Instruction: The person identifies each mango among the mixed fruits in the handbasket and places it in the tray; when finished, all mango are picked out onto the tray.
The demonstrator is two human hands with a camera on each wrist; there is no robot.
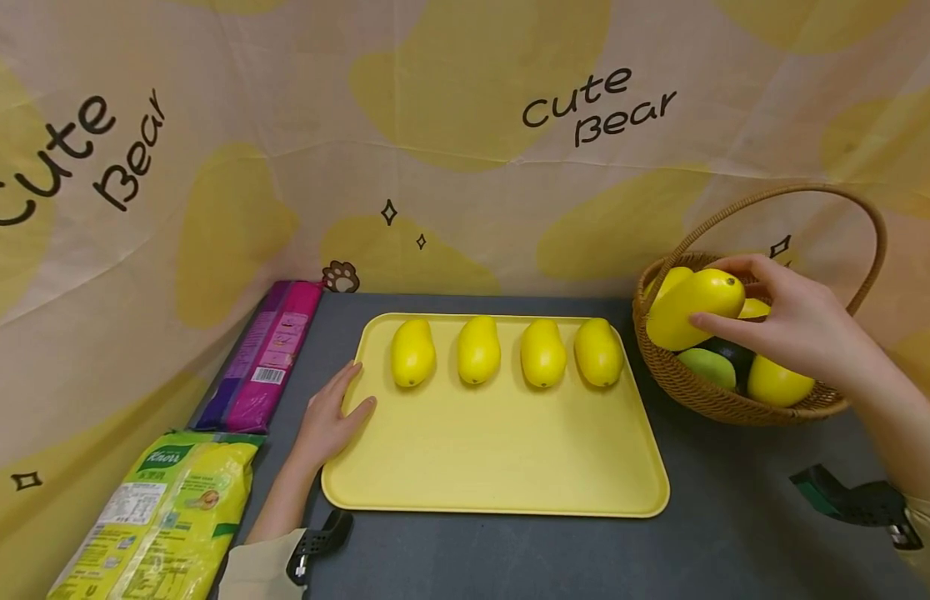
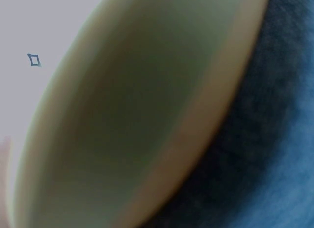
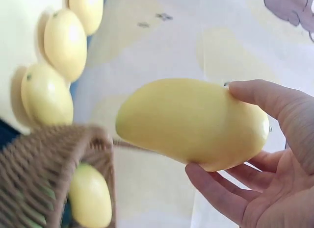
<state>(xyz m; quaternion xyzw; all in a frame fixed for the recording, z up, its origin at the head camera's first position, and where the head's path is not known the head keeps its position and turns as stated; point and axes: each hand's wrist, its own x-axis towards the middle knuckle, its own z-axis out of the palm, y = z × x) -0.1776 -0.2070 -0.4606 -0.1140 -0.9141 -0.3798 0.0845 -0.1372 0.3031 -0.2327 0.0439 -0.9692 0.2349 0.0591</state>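
Observation:
My right hand (image 1: 791, 312) pinches a yellow mango (image 1: 697, 308) between thumb and fingers over the left part of the wicker basket (image 1: 705, 400). The right wrist view shows the same mango (image 3: 191, 122), with the thumb above it and the fingers of the hand (image 3: 274, 189) below. My left hand (image 1: 330, 417) rests with spread, relaxed fingers on the left rim of the yellow tray (image 1: 495, 450). Several mangoes stand in a row along the tray's far side, the rightmost (image 1: 598, 352) near the basket. The left wrist view is blurred and does not show the fingers clearly.
Inside the basket lie more yellow mangoes (image 1: 778, 383), a green fruit (image 1: 708, 369) and a dark one; its tall handle (image 1: 877, 242) arches over them. Left of the tray are a pink and purple packet (image 1: 273, 350) and a yellow-green Knorr bag (image 1: 165, 517). Printed cloth hangs behind.

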